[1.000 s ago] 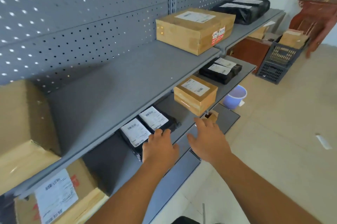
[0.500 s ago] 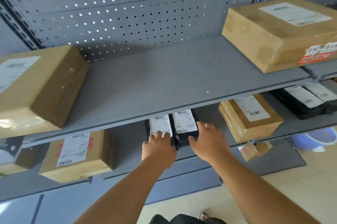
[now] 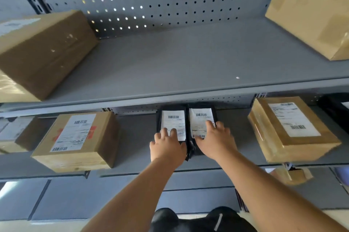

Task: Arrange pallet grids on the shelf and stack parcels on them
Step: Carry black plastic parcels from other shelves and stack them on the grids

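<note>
Both hands are laid flat, fingers spread: left hand on one black parcel, right hand on its neighbour, neither gripped. Parcels are seen directly on the middle shelf; no pallet grids are visible, so most work is judged outstanding.

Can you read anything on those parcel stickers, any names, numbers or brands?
No text can be read.
Left black parcel label: barcode, print blurred.
Right black parcel label: barcodes, print blurred.
Left cardboard box label: barcodes, red marks, too blurred.
Right cardboard box label: barcode, too small.
</note>
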Demonstrator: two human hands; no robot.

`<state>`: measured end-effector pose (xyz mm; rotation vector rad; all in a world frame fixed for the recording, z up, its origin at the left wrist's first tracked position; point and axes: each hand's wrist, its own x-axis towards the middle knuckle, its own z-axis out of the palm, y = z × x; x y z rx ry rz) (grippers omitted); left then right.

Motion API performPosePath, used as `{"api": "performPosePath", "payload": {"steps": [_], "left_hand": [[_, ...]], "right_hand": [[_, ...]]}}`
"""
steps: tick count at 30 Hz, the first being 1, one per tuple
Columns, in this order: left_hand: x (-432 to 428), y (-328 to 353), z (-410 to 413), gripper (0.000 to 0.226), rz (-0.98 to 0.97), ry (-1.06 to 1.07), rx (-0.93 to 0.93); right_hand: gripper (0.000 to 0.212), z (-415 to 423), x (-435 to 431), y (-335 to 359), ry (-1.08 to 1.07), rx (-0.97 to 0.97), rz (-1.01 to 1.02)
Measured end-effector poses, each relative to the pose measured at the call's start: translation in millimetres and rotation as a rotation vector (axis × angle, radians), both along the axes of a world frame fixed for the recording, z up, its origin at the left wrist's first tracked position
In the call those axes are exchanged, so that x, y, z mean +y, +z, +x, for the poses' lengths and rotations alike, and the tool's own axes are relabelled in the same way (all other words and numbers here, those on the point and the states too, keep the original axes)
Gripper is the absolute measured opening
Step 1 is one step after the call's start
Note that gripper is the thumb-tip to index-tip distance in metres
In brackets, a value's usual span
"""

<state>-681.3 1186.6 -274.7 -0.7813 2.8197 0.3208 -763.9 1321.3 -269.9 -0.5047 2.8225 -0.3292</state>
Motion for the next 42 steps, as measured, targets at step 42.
{"api": "performPosePath", "payload": {"steps": [42], "left_hand": [[-13.0,57.9,36.3,0.081,0.157,0.161,-0.134]], "right_hand": [[0.077,25.4,-12.5,61.0,0.018,-0.129,0.146]]}}
